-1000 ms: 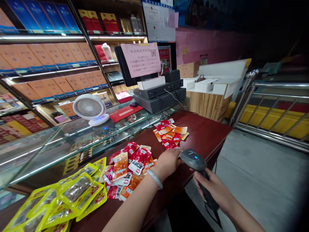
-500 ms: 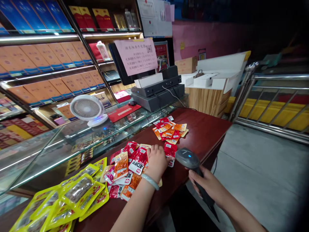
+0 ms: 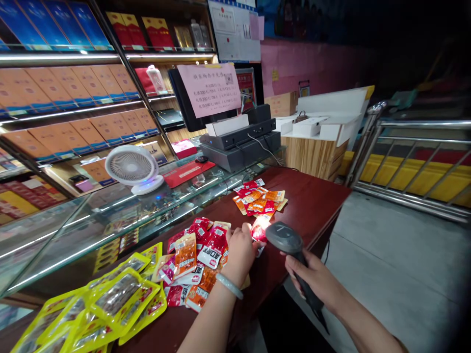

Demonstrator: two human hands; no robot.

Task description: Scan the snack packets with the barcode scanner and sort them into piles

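Note:
My right hand (image 3: 312, 272) is wrapped round the handle of a dark grey barcode scanner (image 3: 285, 238). The scanner's head points left at a small red snack packet (image 3: 259, 232), lit brightly by its beam. My left hand (image 3: 240, 249), a pale bangle on its wrist, pinches that packet at its near left side; the fingertips are partly hidden. Under and left of this hand lies a loose heap of red and orange snack packets (image 3: 186, 255). Beyond the lit packet sits a smaller pile of similar packets (image 3: 259, 201). Yellow snack packs (image 3: 119, 296) overlap at the lower left.
A dark red tabletop (image 3: 305, 196) adjoins a glass display counter (image 3: 110, 220). On the glass stand a white fan (image 3: 132, 165) and a monitor with a pink paper sign (image 3: 211, 90). Boxed goods fill the shelves behind. A metal railing (image 3: 423, 162) runs along the right.
The scanner's light has come on and now shines on the red packet, which is tilted in my left hand. Both hands have stayed almost in place.

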